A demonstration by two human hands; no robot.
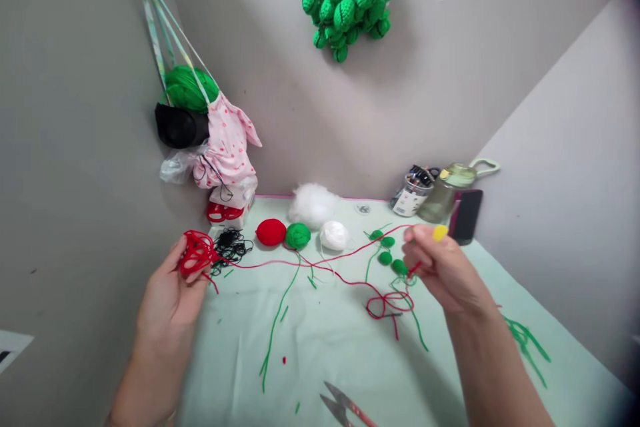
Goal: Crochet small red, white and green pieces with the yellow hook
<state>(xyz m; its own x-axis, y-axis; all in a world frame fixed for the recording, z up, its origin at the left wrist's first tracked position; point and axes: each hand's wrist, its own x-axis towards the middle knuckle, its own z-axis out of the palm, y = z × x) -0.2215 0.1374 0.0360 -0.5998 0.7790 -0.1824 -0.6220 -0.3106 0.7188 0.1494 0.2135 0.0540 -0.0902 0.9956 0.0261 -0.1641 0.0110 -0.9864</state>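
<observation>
My left hand [173, 290] holds a loose tangle of red yarn [197, 253] in its curled fingers. A red strand [280, 262] stretches from it across the table to my right hand [433, 260]. That hand is closed, with the strand running into its fingers. A small yellow piece [440, 233] shows at its thumb, and I cannot make out what it belongs to. A bit of red [414, 270] shows below its fingers. Small green crocheted pieces [385, 257] lie just left of it, and looped red yarn [384, 305] lies lower on the table.
Yarn balls in red [271, 232], green [298, 236] and white [334, 235] sit before white stuffing [313, 205]. Black yarn [230, 250] lies at left. Thread snips [345, 407] are at the front. A pen cup [411, 193], bottle [445, 195] and phone [466, 215] stand back right.
</observation>
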